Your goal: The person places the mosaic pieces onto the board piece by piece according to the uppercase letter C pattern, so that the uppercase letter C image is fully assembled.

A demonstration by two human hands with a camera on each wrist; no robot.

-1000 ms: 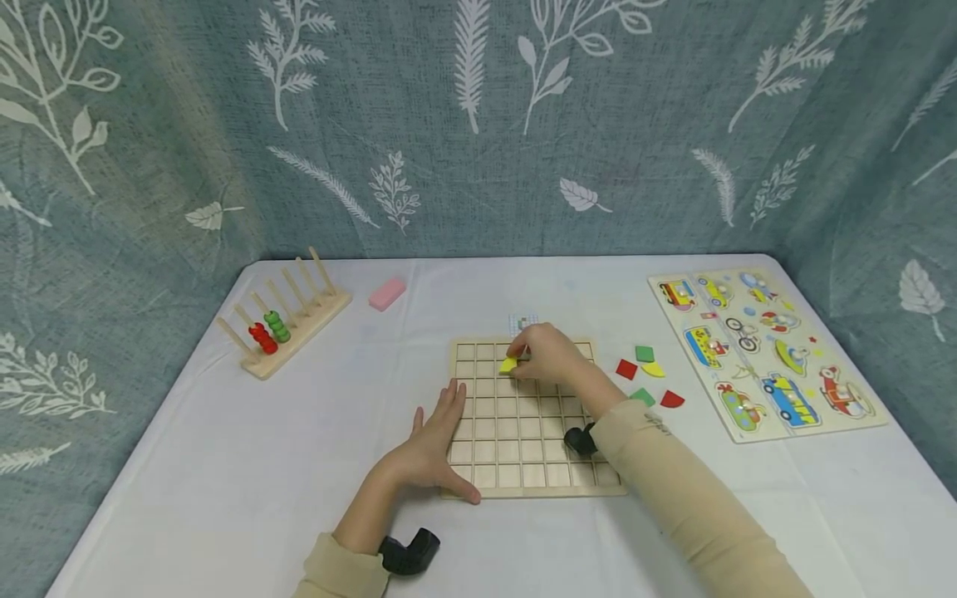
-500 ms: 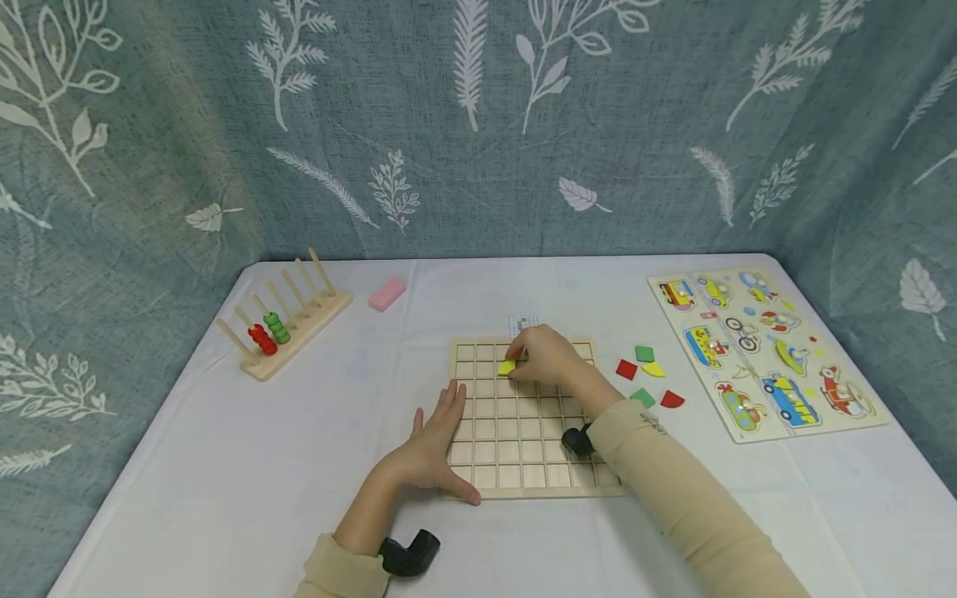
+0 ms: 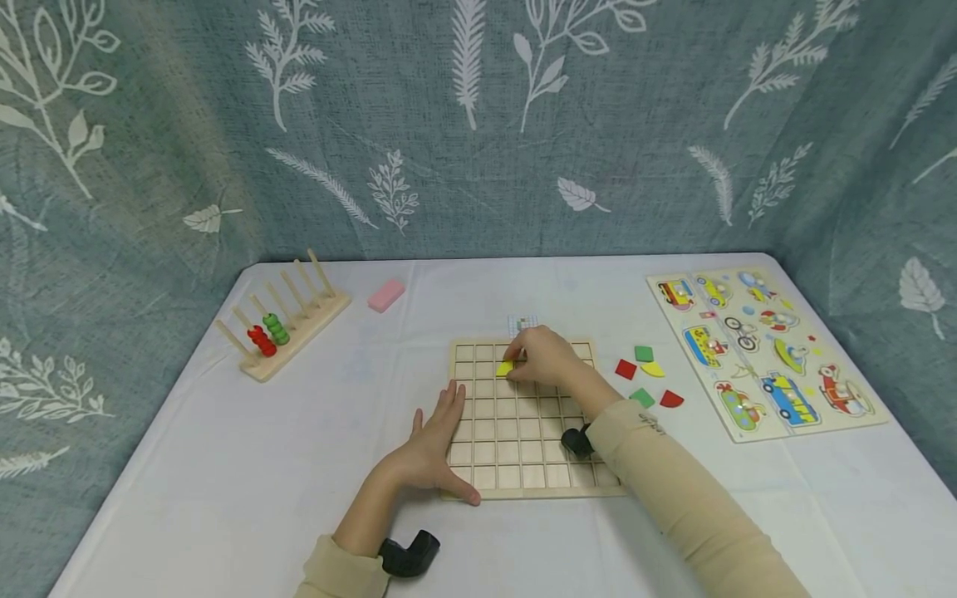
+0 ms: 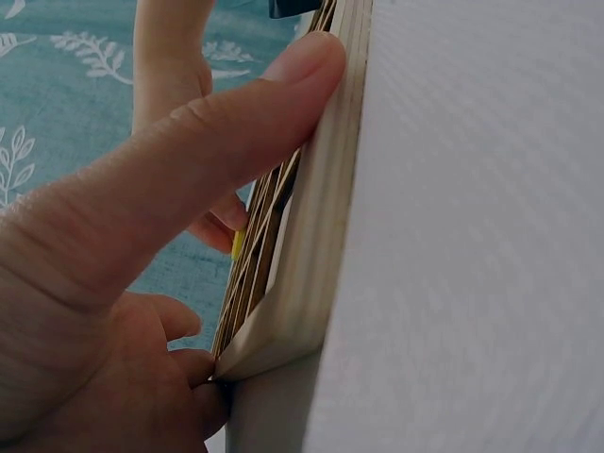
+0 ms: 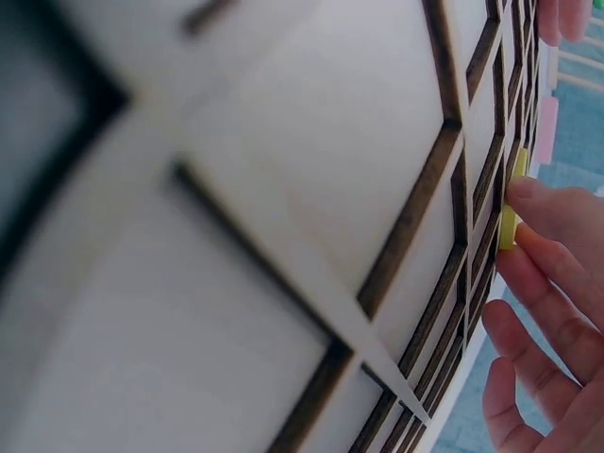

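Yellow tile (image 3: 507, 367) sat in an upper-middle cell of the wooden grid board (image 3: 516, 448), pinched by the right hand (image 3: 546, 355), apparently to seat it. Left hand (image 3: 434, 444) lay flat with fingers spread on the board's lower-left corner, likely steadying it; only the left wrist view showed its thumb (image 4: 236, 132) pressing the edge. Spare tiles (image 3: 645, 374) lay on the tabletop (image 3: 224, 465) to the right.

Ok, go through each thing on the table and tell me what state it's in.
Grid board: flat, cells mostly empty.
Yellow piece: pinched on the board.
Right hand: pinching the yellow piece.
Left hand: flat, bracing the board's corner.
Loose pieces: lying beside the board.
Bead rack: two pegs loaded.
Vehicle puzzle: all pieces seated.
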